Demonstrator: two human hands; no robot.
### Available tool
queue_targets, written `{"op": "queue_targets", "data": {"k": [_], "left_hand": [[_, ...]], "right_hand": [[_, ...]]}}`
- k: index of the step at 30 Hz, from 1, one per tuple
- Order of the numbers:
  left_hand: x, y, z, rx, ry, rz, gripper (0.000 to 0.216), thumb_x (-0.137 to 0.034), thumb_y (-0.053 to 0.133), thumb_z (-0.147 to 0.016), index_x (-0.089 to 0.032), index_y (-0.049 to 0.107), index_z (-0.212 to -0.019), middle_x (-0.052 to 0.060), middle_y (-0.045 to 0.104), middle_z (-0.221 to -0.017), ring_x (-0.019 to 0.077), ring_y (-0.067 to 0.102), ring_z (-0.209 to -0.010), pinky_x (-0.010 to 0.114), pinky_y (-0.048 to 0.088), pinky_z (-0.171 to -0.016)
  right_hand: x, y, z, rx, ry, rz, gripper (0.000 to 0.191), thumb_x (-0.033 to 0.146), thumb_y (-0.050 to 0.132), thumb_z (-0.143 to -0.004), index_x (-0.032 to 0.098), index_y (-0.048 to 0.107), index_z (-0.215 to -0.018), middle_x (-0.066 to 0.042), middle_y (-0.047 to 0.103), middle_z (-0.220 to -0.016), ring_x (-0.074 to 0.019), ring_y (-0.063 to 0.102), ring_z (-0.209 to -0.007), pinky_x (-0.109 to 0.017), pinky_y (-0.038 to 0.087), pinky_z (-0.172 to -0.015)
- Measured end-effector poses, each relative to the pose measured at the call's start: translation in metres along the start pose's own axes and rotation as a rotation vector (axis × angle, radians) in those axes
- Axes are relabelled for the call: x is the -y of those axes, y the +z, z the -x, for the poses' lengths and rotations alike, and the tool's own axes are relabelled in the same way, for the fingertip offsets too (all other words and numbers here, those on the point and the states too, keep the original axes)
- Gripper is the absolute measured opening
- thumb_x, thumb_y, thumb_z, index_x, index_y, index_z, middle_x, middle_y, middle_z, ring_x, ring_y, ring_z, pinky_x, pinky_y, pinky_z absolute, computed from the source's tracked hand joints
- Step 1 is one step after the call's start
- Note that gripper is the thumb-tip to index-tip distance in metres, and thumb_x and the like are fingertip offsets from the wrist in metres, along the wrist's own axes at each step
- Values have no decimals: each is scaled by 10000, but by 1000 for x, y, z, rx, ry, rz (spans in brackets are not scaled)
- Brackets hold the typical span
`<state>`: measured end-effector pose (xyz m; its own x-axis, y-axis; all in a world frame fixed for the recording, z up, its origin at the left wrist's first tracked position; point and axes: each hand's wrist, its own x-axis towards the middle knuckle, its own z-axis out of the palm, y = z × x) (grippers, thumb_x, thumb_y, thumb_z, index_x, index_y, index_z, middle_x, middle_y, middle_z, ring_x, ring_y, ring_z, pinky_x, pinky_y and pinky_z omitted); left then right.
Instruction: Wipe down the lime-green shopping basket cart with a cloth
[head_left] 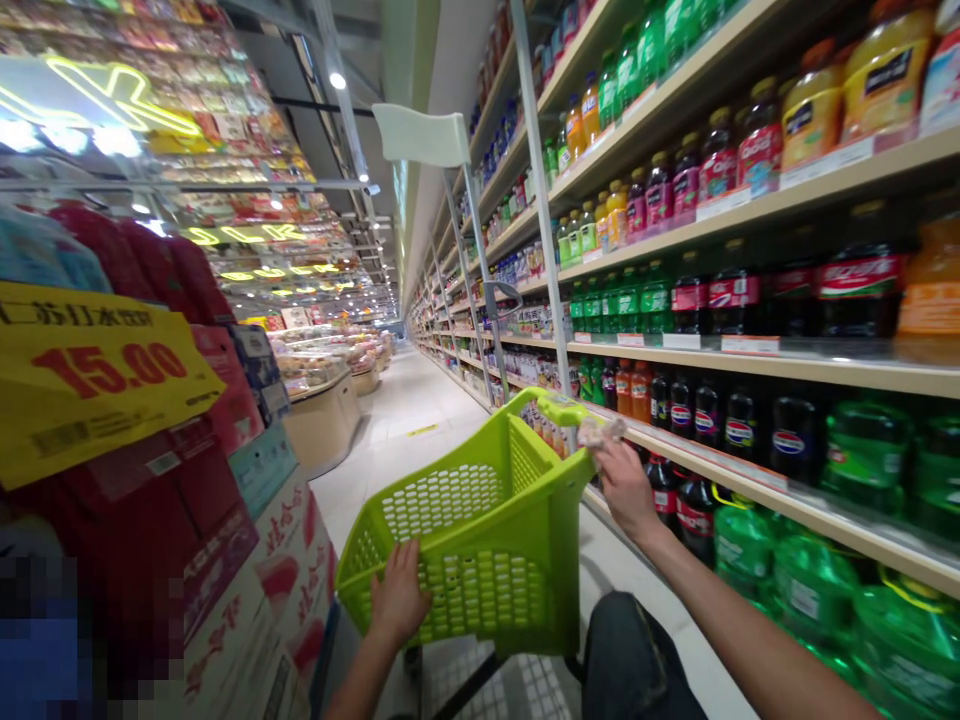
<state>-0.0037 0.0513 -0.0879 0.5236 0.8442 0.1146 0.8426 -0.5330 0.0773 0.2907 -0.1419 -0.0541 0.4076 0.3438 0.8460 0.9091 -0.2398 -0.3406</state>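
A bright green plastic shopping cart (517, 590) with pierced walls stands at an angle in front of me; the part of its basket I can see into holds nothing. My left hand (401, 595) grips the near left rim, its fingers hooked over the edge. At the cart's right end, my right hand (626, 488) pinches a crumpled pale cloth (600, 432) and presses it against the corner beside the green handle (562, 410). Fine detail of the cloth is blurred. My knee (634, 660) shows below the right hand.
Shelves of drink bottles (739, 280) line the right side, close to the cart. Stacked boxes (277, 560) with a yellow price sign (105, 375) crowd the left. A pale tiled aisle (405, 400) runs ahead past a display counter (322, 420).
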Motion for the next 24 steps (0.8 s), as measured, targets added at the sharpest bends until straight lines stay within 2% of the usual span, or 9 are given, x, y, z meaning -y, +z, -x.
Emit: {"op": "queue_targets", "data": {"k": [4, 7, 9, 11, 14, 16, 18, 21, 24], "left_hand": [[-5, 1, 9, -4, 19, -45, 660, -138, 450, -680, -146, 269, -1315, 129, 250, -1413, 263, 162, -1313, 567, 155, -1009], [-4, -1, 13, -19, 54, -42, 693, -106, 439, -661, -155, 251, -1326, 115, 220, -1426, 261, 140, -1319, 575, 145, -1010], [-5, 1, 14, -40, 49, -16, 702, -82, 437, -642, -149, 267, -1321, 124, 230, -1420, 276, 146, -1315, 590, 136, -1005], [-16, 4, 17, -115, 57, 98, 680, -71, 435, -640, -138, 304, -1303, 138, 249, -1410, 287, 162, -1310, 595, 109, -1009], [-60, 8, 30, -213, 179, 605, 571, -154, 459, -695, -142, 377, -1260, 133, 286, -1397, 257, 207, -1301, 498, 137, -1052], [-98, 10, 44, -71, 212, 1137, 517, -284, 496, -723, -154, 431, -1218, 135, 407, -1327, 246, 350, -1236, 416, 280, -1017], [-131, 11, 57, 97, 150, 1630, 497, -431, 516, -721, -163, 506, -1139, 139, 551, -1179, 253, 502, -1101, 378, 401, -913], [-150, 15, 63, 210, -3, 2026, 490, -446, 682, -560, -152, 606, -945, 111, 661, -914, 224, 624, -824, 305, 474, -725], [-141, 19, 54, 132, -181, 2055, 426, -331, 761, -431, -136, 621, -784, 59, 659, -700, 163, 603, -599, 248, 445, -568]], "right_hand": [[15, 25, 62, 220, -132, -24, 417, 67, 324, -783, 200, 603, -1062, -44, 599, -1121, -195, 476, -1083, -395, 388, -940], [26, 34, 101, 447, -106, -130, 439, 56, 351, -737, 231, 613, -1043, -26, 624, -1081, -176, 544, -1007, -344, 448, -875], [29, 30, 101, 474, -5, -219, 402, 104, 368, -728, 209, 624, -1018, -49, 634, -1057, -189, 562, -993, -352, 448, -873], [35, 23, 81, 403, 134, -342, 387, 172, 384, -729, 178, 605, -1047, -81, 628, -1061, -211, 574, -980, -375, 444, -870], [63, 12, 48, 344, 336, -656, 403, 284, 437, -723, 163, 561, -1087, -90, 647, -996, -214, 617, -866, -353, 484, -785], [87, 9, 41, 429, 456, -896, 405, 351, 457, -726, 165, 555, -1072, -74, 667, -908, -202, 634, -749, -327, 509, -683], [104, 10, 46, 558, 570, -1036, 401, 405, 422, -750, 161, 571, -1031, -65, 673, -821, -193, 627, -631, -315, 512, -572], [106, 13, 65, 577, 595, -913, 410, 414, 383, -757, 154, 608, -979, -81, 670, -811, -217, 629, -645, -335, 515, -551], [91, 15, 85, 353, 343, -609, 404, 372, 460, -730, 191, 590, -1067, -98, 597, -1088, -255, 569, -987, -374, 488, -802]]}}
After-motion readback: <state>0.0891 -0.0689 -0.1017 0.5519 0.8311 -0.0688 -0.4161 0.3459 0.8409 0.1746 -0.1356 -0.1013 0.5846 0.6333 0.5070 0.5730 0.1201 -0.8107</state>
